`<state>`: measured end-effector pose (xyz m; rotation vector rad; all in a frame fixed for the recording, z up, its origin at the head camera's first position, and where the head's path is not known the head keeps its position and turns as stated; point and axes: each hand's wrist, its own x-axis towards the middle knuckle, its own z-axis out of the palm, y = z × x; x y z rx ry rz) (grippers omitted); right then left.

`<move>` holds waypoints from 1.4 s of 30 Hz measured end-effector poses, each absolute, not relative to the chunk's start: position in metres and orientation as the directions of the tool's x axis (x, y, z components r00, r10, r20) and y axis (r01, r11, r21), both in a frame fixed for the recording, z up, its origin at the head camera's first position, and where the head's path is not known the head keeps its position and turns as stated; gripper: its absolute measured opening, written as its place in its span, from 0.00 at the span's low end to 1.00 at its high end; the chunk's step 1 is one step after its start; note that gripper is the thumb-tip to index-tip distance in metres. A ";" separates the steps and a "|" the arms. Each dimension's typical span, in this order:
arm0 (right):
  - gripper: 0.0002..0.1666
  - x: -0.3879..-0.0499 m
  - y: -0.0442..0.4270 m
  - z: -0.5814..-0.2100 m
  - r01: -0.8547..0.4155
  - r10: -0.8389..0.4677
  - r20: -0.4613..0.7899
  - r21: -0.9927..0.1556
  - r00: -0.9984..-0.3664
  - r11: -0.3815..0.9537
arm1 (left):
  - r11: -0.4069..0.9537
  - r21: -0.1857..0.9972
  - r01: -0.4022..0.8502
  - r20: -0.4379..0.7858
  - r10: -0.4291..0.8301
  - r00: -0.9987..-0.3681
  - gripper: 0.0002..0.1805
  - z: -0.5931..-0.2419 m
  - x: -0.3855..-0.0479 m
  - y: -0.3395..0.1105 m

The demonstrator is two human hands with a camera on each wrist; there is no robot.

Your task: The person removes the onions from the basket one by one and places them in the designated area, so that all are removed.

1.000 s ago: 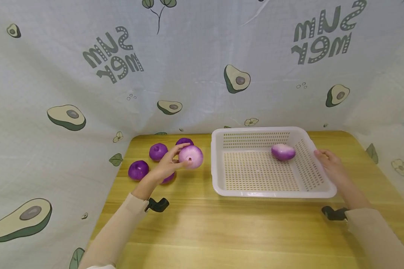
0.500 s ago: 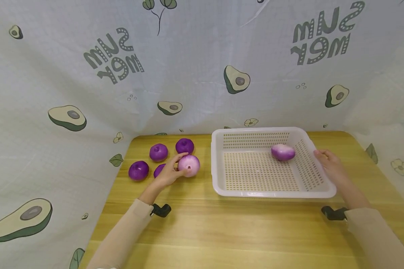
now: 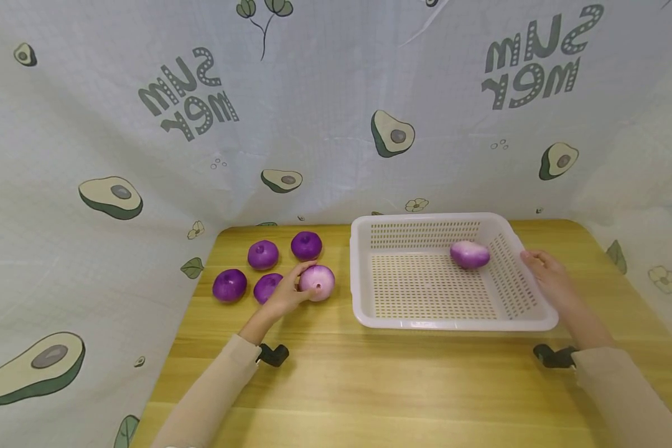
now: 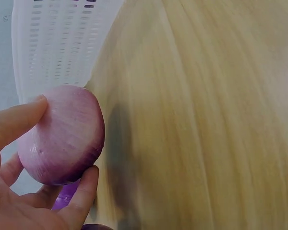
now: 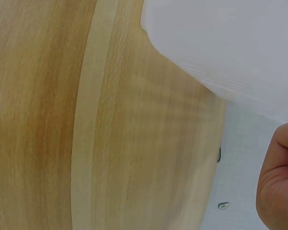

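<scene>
My left hand point(image 3: 289, 294) pinches a pale pink-purple onion point(image 3: 321, 280) between thumb and fingers, left of the white plastic basket point(image 3: 425, 324). In the left wrist view the thumb presses one side of that onion point(image 4: 67, 134) and the fingers support the other. Inside the basket, toward its right end, lies one purple and white onion point(image 3: 469, 255). The basket's right rim is gripped by my right hand point(image 3: 550, 279). In the right wrist view only part of the curled right hand point(image 5: 281, 177) shows, at the basket's edge.
Several darker purple onions lie at the table's back left, among them one point(image 3: 306, 246) behind my left hand and one point(image 3: 267, 287) partly covered by it. A printed cloth point(image 3: 325, 124) hangs behind the wooden table point(image 3: 369, 386).
My left hand has come down and slightly nearer with the pale onion, uncovering the darker onions behind it. The right hand and the basket have stayed in place.
</scene>
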<state>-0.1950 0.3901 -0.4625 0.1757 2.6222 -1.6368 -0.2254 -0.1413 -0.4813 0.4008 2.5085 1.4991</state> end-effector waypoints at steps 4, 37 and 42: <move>0.37 -0.195 0.391 -0.464 0.121 0.073 -0.098 -0.880 -0.993 0.460 | 0.466 0.872 0.149 -0.013 0.327 -0.945 0.34 -0.485 -0.223 -0.140; 0.36 -0.194 0.391 -0.465 0.098 0.067 -0.076 -0.892 -0.995 0.442 | 0.565 0.795 0.220 0.007 0.353 -0.936 0.38 -0.460 -0.225 -0.144; 0.29 -0.197 0.392 -0.468 0.095 0.086 -0.064 -0.898 -0.994 0.430 | 0.551 0.796 0.248 0.030 0.374 -0.927 0.39 -0.436 -0.230 -0.151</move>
